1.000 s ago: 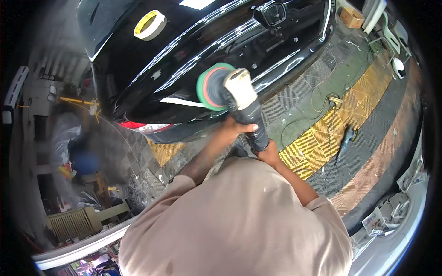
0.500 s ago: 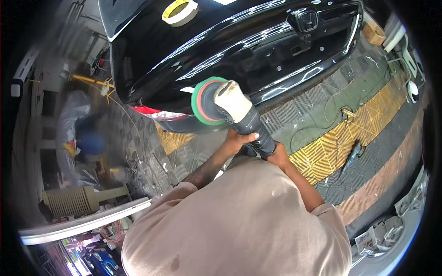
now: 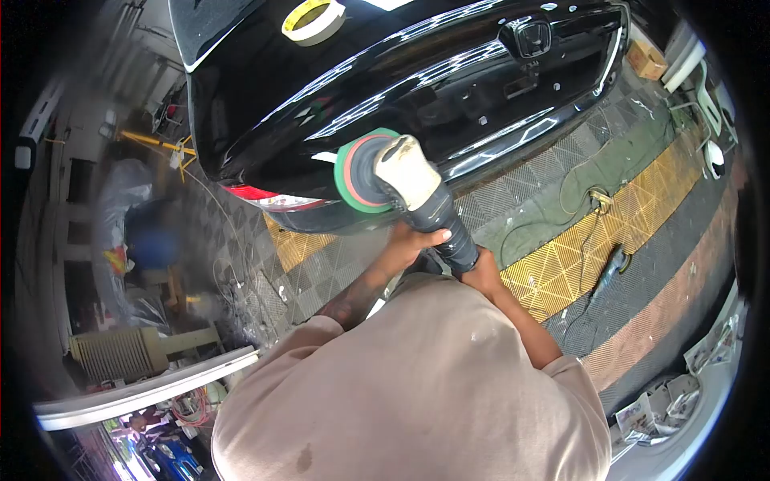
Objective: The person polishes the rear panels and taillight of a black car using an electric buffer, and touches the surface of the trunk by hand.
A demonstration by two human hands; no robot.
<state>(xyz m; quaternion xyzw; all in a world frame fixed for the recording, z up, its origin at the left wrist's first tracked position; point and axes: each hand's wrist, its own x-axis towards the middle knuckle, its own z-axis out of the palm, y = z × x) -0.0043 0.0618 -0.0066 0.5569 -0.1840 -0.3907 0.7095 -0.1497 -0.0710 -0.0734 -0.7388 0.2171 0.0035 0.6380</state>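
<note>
A car polisher [image 3: 439, 212] with a black body, a pale worn head and a green pad [image 3: 346, 172] is in both my hands. My left hand [image 3: 411, 243] wraps around its body partway down, thumb across the top. At the rear end of the handle my right hand [image 3: 481, 274] is closed around it. The pad is tilted on edge and overlaps the rear corner of a glossy black car [image 3: 265, 136], near the red and clear tail light [image 3: 269, 195]. A roll of masking tape [image 3: 314, 34] lies on the car's trunk.
A second corded power tool [image 3: 616, 263] lies on the patterned floor mats [image 3: 553, 284] to the right, with cables around it. A cardboard box [image 3: 646, 59] stands at the far right. Newspaper sheets [image 3: 670, 405] cover something at lower right. A yellow stand [image 3: 156, 143] is at left.
The view has shifted slightly. The polisher's pad sits a touch higher in the view, and both hands keep their hold on the tool.
</note>
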